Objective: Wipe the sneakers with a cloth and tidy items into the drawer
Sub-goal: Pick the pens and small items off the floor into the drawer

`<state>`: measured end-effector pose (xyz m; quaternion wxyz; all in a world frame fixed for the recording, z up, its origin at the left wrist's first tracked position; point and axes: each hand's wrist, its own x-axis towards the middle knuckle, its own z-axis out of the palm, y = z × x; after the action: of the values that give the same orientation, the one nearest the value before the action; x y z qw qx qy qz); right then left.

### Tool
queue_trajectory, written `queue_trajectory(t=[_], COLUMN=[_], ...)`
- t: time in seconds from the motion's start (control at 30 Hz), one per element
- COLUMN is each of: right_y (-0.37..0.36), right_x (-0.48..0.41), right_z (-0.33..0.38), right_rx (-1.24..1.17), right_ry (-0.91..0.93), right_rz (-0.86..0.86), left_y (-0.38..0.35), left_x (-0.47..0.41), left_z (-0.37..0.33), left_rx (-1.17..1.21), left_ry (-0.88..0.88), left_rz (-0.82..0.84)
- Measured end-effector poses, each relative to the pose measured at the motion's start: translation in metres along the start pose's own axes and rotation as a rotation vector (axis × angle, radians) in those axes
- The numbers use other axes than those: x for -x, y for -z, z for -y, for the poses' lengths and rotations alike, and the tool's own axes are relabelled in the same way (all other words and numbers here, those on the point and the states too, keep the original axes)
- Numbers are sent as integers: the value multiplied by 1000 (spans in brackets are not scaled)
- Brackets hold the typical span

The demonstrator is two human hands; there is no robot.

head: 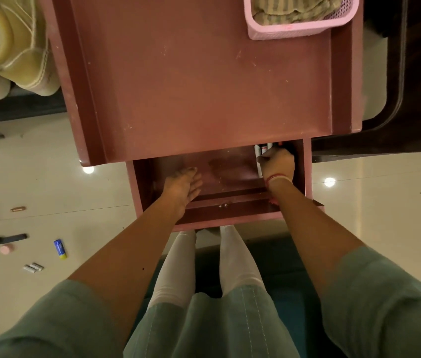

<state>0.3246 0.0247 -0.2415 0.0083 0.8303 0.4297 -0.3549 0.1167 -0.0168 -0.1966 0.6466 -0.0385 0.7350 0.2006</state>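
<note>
head view: the drawer (230,177) is pulled out under the table top (204,73). in its back right corner the right hand (279,164) curls its fingers on a white tube (258,153). the left hand (182,186) lies open, fingers straight, at the drawer's left side. sneakers (10,47) sit far left.

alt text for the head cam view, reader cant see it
Seen from above, a person's right hand grips small white items in the far right corner of an open drawer; the left hand lies open inside it. A pink basket sits on the table; sneakers lie beside it.
</note>
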Motion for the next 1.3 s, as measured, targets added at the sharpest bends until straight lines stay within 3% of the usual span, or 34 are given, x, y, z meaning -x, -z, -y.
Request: queue_trajectory(t=[0.13,0.2,0.33,0.57,0.83,1.03,1.2,1.3], right_y=[43,61,75,93,147,160,120,80], right_x=[72,111,163,201,231,250,284,319], right_z=[0,-8,-15,16,71,176,278,321], right_rx=[-374,-476,-572,-392,-139,56,238,303], right_ry=[51,-14,-176,104,263,456,574,601], right_rz=[-152,-209,-81,236,377,464,526,511], left_y=[9,14,27,49,117,210,304,367], left_x=[39,66,109,170,248,277,273,270], left_z=[0,3,8,0,-22,-35,-32,-15], left_rx=[32,66,173,123,167,417,577,636], left_ry=[-103,-116,-36,83,-21,-89,-116,-48], left_rz=[-136,-226,-287,-108,-65,-140,-194,-173])
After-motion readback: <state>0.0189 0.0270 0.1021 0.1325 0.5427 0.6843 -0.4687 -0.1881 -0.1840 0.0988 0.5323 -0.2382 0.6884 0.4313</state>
